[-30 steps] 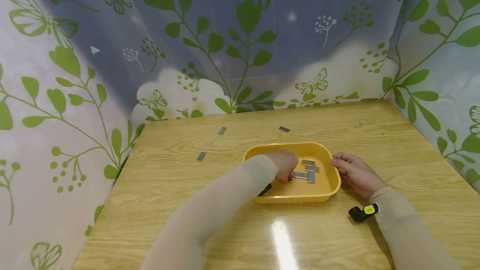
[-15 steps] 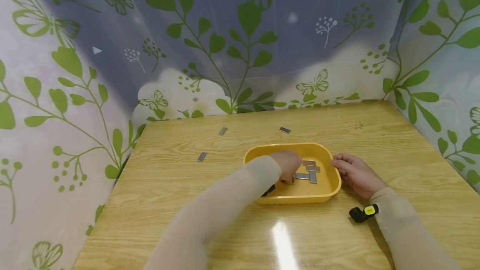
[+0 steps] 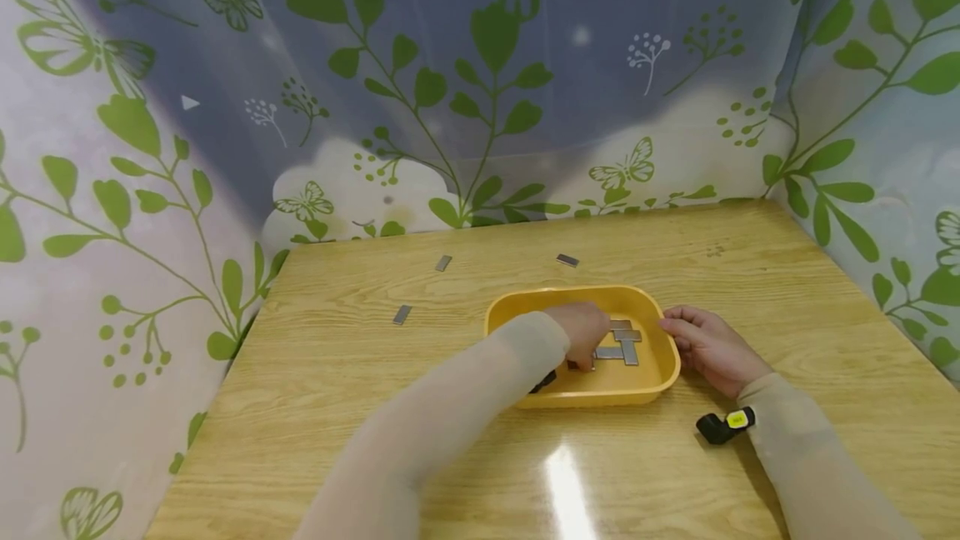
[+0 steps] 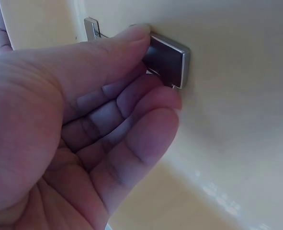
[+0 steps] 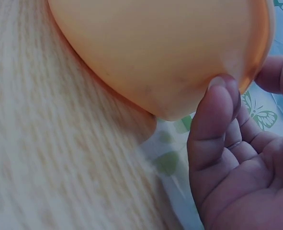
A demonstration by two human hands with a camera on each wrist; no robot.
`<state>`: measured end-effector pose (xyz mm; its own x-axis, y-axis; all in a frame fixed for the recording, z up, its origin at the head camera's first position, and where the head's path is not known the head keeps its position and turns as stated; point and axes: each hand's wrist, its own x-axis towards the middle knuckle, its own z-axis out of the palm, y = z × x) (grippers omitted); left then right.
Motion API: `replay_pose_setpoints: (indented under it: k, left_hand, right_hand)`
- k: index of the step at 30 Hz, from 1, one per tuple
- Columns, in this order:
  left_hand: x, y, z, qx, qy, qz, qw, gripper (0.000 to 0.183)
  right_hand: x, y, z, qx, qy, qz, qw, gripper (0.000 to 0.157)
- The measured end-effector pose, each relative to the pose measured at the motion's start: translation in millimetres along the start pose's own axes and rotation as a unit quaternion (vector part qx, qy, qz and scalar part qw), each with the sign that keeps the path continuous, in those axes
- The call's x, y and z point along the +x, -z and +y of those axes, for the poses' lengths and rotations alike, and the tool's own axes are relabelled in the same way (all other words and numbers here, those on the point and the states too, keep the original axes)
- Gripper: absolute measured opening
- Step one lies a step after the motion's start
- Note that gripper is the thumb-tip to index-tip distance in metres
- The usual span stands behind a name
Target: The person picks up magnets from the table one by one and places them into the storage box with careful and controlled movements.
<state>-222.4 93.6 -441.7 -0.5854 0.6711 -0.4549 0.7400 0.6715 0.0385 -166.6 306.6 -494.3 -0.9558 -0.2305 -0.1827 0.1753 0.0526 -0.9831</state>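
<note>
A yellow plastic basin (image 3: 592, 398) stands on the table. My left hand (image 3: 583, 333) reaches down into it. In the left wrist view its thumb and fingertips pinch a small flat rectangular metal piece (image 4: 169, 60), dark-faced with shiny silver edges. Partly behind the thumb shows another such piece (image 4: 91, 29). Just right of the hand, several grey metal pieces (image 3: 630, 352) lie against one another on the basin's floor. My right hand (image 3: 708, 350) holds the basin's right end, thumb and fingers at the rim, and in the right wrist view they touch the yellow wall (image 5: 179, 62).
Three more flat metal pieces lie on the wooden table (image 3: 315, 407) beyond the basin: one piece (image 3: 402, 315) to the left, another (image 3: 444, 262) farther back and one (image 3: 567, 260) behind the rim. A patterned curtain (image 3: 420, 107) borders the table's back and sides.
Inside the basin my left hand has slid slightly to the right, closer to the grouped pieces, with its metal piece. My right hand keeps its place at the rim.
</note>
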Motion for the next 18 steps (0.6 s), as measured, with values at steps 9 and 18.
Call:
replay_pose_setpoints:
  k: [9, 18]
  left_hand:
    - [-4.9, 21.9, -13.2, -0.024, -0.039, 0.037, 0.9983, 0.021]
    - [-11.3, 70.9, -60.1, -0.01, 0.025, 0.083, 0.9962, 0.04]
  right_hand:
    - [2.0, 4.3, 2.9, 0.007, 0.0, 0.001, 1.0, 0.049]
    - [3.6, 2.7, 5.2, 0.016, 0.003, -0.001, 1.0, 0.047]
